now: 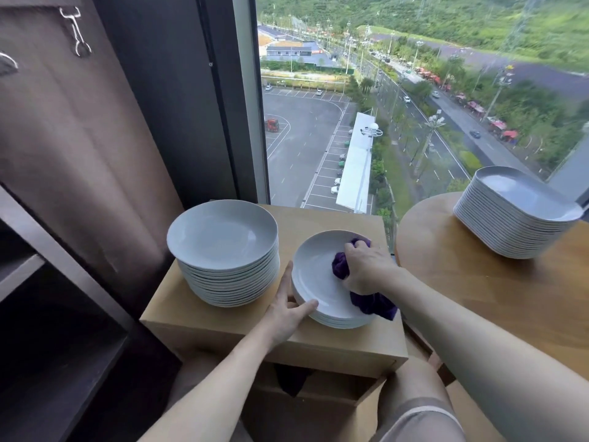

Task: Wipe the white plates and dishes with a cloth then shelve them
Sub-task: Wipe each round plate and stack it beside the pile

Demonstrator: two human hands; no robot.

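Purple cloth [342, 266] is gripped in R hand [366, 266], fingers curled round it, pressed on top plate [314, 269] of short stack on cardboard box [204, 317]. Plate rim is steadied by L hand [288, 306], thumb + fingers pinching edge. Taller plate stack [223, 250] sits just left; dish stack [513, 215] on round table [478, 282], well apart.

Three plate stacks [223, 237] [315, 275] [510, 218], one cloth [374, 303]

Centre-left, the tall plate stack [223, 240] blocks the box surface [191, 317], just a narrow gap to the lower stack [314, 275]. Near edge lies bare. The dark shelf [60, 355] opens lower left; square dishes [510, 218] crowd the right.
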